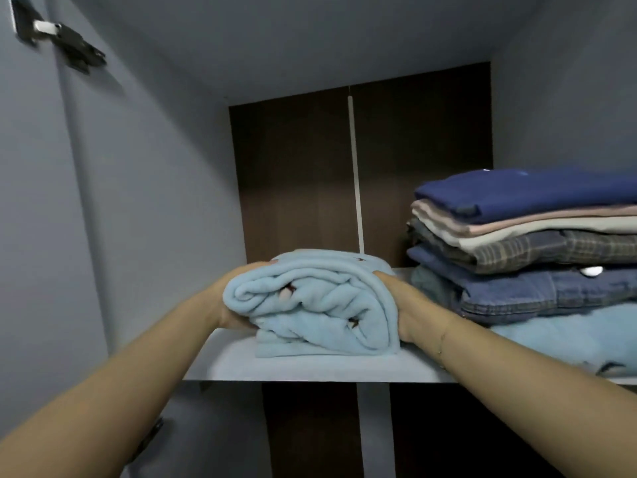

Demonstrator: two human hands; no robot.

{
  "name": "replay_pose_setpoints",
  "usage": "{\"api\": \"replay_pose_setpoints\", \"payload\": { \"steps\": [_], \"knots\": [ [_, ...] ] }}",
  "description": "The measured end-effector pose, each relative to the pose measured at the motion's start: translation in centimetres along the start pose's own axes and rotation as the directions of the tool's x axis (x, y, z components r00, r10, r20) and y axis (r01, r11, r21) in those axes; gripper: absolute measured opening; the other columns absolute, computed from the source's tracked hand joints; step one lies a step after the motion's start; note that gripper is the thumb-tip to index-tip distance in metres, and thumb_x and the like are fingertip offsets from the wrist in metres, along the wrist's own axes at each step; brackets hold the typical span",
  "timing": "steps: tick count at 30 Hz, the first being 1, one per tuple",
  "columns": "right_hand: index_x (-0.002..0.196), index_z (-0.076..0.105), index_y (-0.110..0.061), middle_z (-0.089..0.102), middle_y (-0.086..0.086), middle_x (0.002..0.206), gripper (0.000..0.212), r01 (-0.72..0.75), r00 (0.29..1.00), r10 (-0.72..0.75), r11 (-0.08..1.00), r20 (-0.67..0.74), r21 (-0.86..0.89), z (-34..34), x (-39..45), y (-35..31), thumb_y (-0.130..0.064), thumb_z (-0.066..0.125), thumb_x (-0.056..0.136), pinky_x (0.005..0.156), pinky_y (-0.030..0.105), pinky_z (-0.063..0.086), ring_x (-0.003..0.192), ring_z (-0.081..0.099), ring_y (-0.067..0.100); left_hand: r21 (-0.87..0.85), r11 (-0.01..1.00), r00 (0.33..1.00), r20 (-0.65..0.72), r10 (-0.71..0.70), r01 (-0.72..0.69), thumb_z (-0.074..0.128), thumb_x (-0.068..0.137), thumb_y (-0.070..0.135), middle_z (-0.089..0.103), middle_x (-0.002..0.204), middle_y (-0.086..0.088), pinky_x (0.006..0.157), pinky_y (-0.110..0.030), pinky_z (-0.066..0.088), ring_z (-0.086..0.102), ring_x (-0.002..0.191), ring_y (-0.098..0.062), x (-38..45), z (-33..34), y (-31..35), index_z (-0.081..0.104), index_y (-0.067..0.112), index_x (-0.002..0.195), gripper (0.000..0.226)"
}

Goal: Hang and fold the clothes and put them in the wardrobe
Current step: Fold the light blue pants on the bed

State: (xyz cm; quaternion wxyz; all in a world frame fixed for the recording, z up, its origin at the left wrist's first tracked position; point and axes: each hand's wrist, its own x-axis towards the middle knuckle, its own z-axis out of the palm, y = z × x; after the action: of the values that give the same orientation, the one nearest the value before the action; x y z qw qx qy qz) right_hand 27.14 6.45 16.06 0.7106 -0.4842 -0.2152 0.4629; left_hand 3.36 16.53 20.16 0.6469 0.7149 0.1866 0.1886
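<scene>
A folded light-blue fleece garment [317, 305] with small dark marks lies on the grey wardrobe shelf [310, 367], left of centre. My left hand [231, 307] holds its left side, fingers hidden behind the cloth. My right hand [400, 301] holds its right side, with the fingers tucked out of sight behind the bundle. Both forearms reach in from below.
A stack of folded clothes [524, 250] fills the shelf's right part: navy on top, then pink, beige, plaid and denim, on a light-blue fleece [568, 336]. Grey wardrobe walls close both sides. A dark wood back panel [300, 174] stands behind. A hinge [65, 43] sits top left.
</scene>
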Motion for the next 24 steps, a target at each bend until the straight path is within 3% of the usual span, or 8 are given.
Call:
{"api": "replay_pose_setpoints", "payload": {
  "steps": [4, 8, 13, 15, 17, 19, 21, 24],
  "knots": [
    [0.132, 0.037, -0.021, 0.046, 0.007, 0.115, 0.060, 0.038, 0.994, -0.031, 0.998, -0.105, 0.056, 0.2, 1.9, 1.0, -0.022, 0.070, 0.082, 0.060, 0.031, 0.046, 0.089, 0.051, 0.026, 0.015, 0.995, 0.977, -0.190, -0.092, 0.097, 0.066, 0.067, 0.018, 0.064, 0.074, -0.014, 0.056, -0.029, 0.047, 0.059, 0.059, -0.022, 0.8, -2.8, 0.5, 0.072, 0.005, 0.079, 0.019],
    [0.148, 0.029, -0.020, 0.047, 0.009, 0.142, 0.081, 0.161, 0.927, -0.101, 0.977, -0.362, 0.137, 2.5, -0.7, 3.2, -0.023, 0.072, 0.080, 0.096, 0.046, 0.050, 0.117, 0.056, 0.032, 0.278, 0.960, 0.813, -0.554, 0.178, -0.021, 0.056, 0.091, 0.040, 0.065, 0.110, -0.003, 0.083, -0.031, 0.044, 0.059, 0.094, -0.017, 1.0, -3.5, 2.2, 0.065, 0.024, 0.108, 0.025],
    [0.140, 0.041, -0.023, 0.065, 0.005, 0.117, 0.065, 0.118, 0.968, -0.110, 0.993, -0.227, 0.024, 5.9, -8.6, 5.7, -0.027, 0.070, 0.083, 0.065, 0.033, 0.052, 0.079, 0.060, 0.021, 0.475, 0.880, 0.862, -0.446, 0.241, 0.000, 0.059, 0.082, 0.055, 0.062, 0.093, 0.009, 0.081, -0.030, 0.047, 0.057, 0.090, -0.016, 1.6, -1.4, 1.1, 0.071, 0.031, 0.083, 0.027],
    [0.112, 0.059, -0.020, 0.070, 0.000, 0.089, 0.033, 0.124, 0.964, -0.147, 0.986, -0.224, -0.113, 4.4, -10.5, 4.8, -0.021, 0.067, 0.080, 0.057, 0.029, 0.043, 0.071, 0.055, 0.017, 0.369, 0.929, 0.888, -0.427, 0.173, -0.004, 0.054, 0.085, 0.032, 0.058, 0.064, 0.010, 0.057, -0.020, 0.043, 0.051, 0.065, -0.012, 1.2, -1.4, 0.7, 0.061, 0.027, 0.050, 0.037],
    [0.103, 0.061, -0.018, 0.062, 0.002, 0.101, 0.025, 0.228, 0.908, -0.314, 0.925, -0.277, -0.303, 2.9, -11.0, 2.9, -0.018, 0.065, 0.079, 0.062, 0.029, 0.039, 0.085, 0.054, 0.018, 0.172, 0.985, 0.884, -0.459, 0.094, -0.015, 0.048, 0.086, 0.012, 0.045, 0.047, 0.006, 0.037, -0.014, 0.031, 0.041, 0.046, -0.009, 0.7, -1.4, 0.7, 0.047, 0.019, 0.041, 0.045],
    [0.105, 0.057, -0.020, 0.047, 0.001, 0.116, 0.022, 0.367, 0.808, -0.551, 0.749, -0.211, -0.552, 2.3, -10.0, 0.4, -0.020, 0.062, 0.083, 0.079, 0.030, 0.038, 0.104, 0.045, 0.018, 0.043, 0.993, 0.823, -0.557, 0.114, -0.109, 0.051, 0.082, 0.010, 0.063, 0.082, -0.012, 0.059, -0.018, 0.053, 0.062, 0.074, -0.019, 0.8, -1.1, 0.3, 0.064, 0.007, 0.075, 0.014],
    [0.112, 0.055, -0.025, 0.042, 0.000, 0.123, 0.024, 0.405, 0.711, -0.703, 0.445, -0.031, -0.799, 2.2, -8.0, -2.0, -0.027, 0.059, 0.089, 0.098, 0.033, 0.035, 0.119, 0.038, 0.019, 0.013, 0.983, 0.732, -0.666, 0.146, -0.184, 0.063, 0.078, 0.022, 0.038, 0.145, -0.017, 0.107, -0.042, 0.042, 0.043, 0.131, -0.032, 0.6, 0.7, 0.1, 0.050, 0.013, 0.134, 0.058],
    [0.134, 0.046, -0.022, 0.042, 0.008, 0.141, 0.044, 0.245, 0.732, -0.681, 0.234, 0.022, -0.941, 2.0, -4.1, -4.5, -0.040, 0.050, 0.094, 0.110, 0.044, 0.032, 0.131, 0.039, 0.029, -0.120, 0.955, 0.815, -0.556, 0.162, -0.271, 0.076, 0.056, 0.050, 0.017, 0.157, 0.002, 0.111, -0.045, 0.036, 0.035, 0.138, -0.026, 0.0, 4.3, -1.0, 0.031, 0.040, 0.144, 0.099]
  ]
}}
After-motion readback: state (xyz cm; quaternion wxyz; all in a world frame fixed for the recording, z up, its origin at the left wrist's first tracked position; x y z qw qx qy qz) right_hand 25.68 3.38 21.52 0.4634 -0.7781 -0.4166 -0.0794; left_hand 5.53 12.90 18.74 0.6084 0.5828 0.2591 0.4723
